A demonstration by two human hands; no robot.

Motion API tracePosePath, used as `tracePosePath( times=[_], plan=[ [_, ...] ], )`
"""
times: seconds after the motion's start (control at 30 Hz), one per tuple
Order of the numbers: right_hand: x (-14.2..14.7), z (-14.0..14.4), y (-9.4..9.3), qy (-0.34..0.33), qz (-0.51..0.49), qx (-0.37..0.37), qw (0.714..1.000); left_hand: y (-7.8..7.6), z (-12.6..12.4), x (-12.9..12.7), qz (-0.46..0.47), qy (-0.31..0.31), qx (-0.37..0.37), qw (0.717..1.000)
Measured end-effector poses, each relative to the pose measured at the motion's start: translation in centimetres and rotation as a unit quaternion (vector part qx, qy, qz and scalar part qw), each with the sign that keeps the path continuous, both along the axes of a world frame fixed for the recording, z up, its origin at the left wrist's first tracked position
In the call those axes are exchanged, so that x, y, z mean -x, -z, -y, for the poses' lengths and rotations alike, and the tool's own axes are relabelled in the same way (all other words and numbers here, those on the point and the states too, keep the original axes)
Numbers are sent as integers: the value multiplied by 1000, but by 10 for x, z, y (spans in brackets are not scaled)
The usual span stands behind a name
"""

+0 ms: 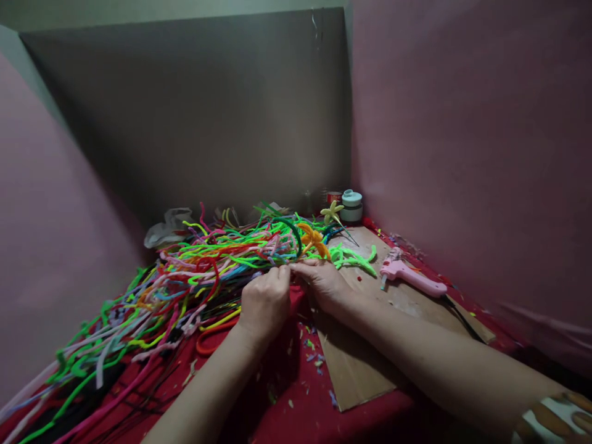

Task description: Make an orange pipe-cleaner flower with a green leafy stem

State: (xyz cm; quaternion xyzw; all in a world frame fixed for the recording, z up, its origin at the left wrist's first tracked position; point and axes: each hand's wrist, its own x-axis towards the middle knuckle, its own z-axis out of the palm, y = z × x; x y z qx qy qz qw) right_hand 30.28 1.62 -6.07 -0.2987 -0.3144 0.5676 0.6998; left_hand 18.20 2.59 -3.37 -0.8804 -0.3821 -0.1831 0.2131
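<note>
Bare hands (291,290) pinching colourful pipe cleaners (208,265), fingertips together

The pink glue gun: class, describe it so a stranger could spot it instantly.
Start at the brown cardboard sheet on the red cloth. Near its far right edge, beyond the right hand, lies the glue gun. It is the only smooth pink tool, beside fuzzy green pipe cleaners.

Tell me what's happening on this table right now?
A person has both hands at the edge of a big tangled pile of pipe cleaners on a red cloth. The left hand and right hand meet at the pile, pinching strands. A pink glue gun lies on a cardboard sheet to the right, untouched.
</note>
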Motion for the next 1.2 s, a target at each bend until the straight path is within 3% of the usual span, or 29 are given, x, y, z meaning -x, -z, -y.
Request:
tracePosePath(
  times=[0.23,0.47,0.6,0.73,0.97,1.1,1.2],
  plan=[
    [-3,8,-8,10,120,-51,991,8,-6,11,188,47,104,976],
    [-6,8,-13,23,178,-70,981,-4,3,12,362,86,260,891],
    [-9,3,-9,10,163,-96,982,-7,5,12,454,112,369,803],
    [-8,0,-4,-52,82,-128,987,-11,5,12,525,129,510,670],
    [-9,4,-8,-122,56,-107,985,-12,2,14,533,197,667,482],
    [-12,3,-7,-153,66,-114,979,-9,1,15,527,203,714,415],
    [-13,4,-7,-174,68,-113,976,-6,0,16,514,205,726,409]
  ],
)
